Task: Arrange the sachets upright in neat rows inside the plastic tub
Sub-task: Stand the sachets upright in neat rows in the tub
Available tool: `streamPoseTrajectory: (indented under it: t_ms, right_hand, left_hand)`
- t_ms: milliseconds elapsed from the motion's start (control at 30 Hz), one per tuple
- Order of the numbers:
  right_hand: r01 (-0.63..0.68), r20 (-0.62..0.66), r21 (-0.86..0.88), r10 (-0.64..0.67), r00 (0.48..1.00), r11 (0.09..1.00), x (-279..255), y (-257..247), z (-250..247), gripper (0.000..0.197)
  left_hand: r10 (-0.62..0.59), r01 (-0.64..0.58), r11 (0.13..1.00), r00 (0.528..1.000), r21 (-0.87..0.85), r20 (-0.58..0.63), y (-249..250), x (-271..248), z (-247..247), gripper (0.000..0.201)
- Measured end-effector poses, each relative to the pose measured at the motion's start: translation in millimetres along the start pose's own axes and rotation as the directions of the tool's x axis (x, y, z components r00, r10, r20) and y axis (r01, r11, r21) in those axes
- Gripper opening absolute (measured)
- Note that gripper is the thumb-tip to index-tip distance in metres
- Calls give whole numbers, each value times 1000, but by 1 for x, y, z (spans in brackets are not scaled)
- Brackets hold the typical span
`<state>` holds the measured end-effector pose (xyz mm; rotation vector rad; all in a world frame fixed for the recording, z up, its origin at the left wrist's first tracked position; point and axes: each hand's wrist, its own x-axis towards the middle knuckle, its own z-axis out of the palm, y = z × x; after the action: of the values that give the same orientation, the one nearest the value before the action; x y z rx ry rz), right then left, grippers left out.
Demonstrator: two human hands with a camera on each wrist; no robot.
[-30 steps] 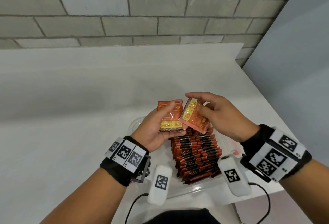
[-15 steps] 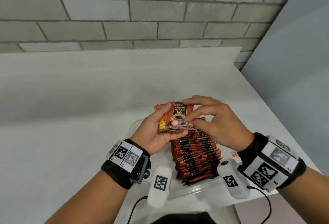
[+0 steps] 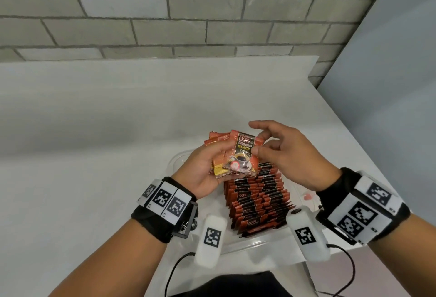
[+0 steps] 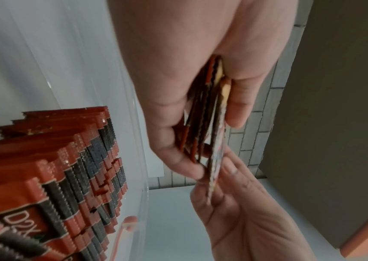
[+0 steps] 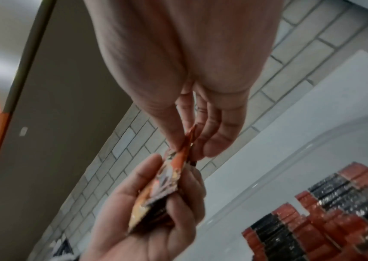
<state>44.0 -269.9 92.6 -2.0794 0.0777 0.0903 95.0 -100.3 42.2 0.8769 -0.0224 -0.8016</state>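
My left hand (image 3: 205,167) grips a small stack of orange and black coffee sachets (image 3: 238,155) above the far end of the clear plastic tub (image 3: 175,162). The top sachet faces me, label up. With thumb and fingers my right hand (image 3: 280,153) pinches that top sachet's right edge; the right wrist view shows the pinched edge of the sachet (image 5: 188,143). Inside the tub, a long row of sachets (image 3: 258,202) stands upright, packed close. From the left wrist view the held stack (image 4: 207,113) shows edge-on, with the standing row (image 4: 71,169) beside it.
The tub sits near the front right corner of a white table (image 3: 118,131). A small pink piece (image 3: 308,196) lies in the tub to the right of the row. A grey brick wall (image 3: 212,13) stands behind and a grey panel (image 3: 389,84) on the right.
The right hand turned its sachet from back side out to label up and laid it on top of the stack in my left hand. The stack has fanned out slightly.
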Motion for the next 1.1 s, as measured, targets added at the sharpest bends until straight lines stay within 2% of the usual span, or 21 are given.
streamPoseTrajectory:
  t_ms: [100, 167, 267, 367, 533, 667, 767, 933, 1100]
  right_hand:
    - [-75, 118, 67, 66, 991, 995, -8, 3, -7, 19]
    - [-101, 222, 23, 93, 971, 995, -19, 10, -10, 14]
    - [-2, 395, -178, 73, 916, 984, -39, 23, -8, 17]
    - [97, 492, -285, 59, 869, 953, -49, 29, -7, 20]
    - [134, 527, -326, 63, 848, 936, -49, 35, -5, 13]
    - [264, 502, -487, 20, 865, 832, -50, 46, 6, 6]
    - [284, 530, -524, 47, 846, 803, -48, 50, 12, 11]
    - [276, 559, -541, 94, 824, 795, -42, 52, 17, 7]
    - [309, 579, -551, 88, 811, 775, -39, 55, 20, 6]
  left_hand:
    - [15, -17, 1000, 997, -22, -78, 1, 3, -9, 34]
    - [30, -33, 999, 993, -19, -114, 4, 4, -16, 32]
    - [38, -39, 999, 990, -5, -136, 9, 4, -22, 32]
    - [42, -41, 999, 991, 10, -131, 10, 4, -23, 32]
    - [25, -24, 1000, 992, 16, -124, 8, 8, -19, 32]
    - [20, -18, 1000, 994, 18, -109, 8, 9, -16, 32]
    - [17, -15, 1000, 994, 18, -111, 8, 10, -15, 32]
    - [16, -14, 1000, 993, 17, -117, 7, 11, -16, 33]
    - [14, -13, 1000, 993, 5, -120, 6, 11, -16, 32]
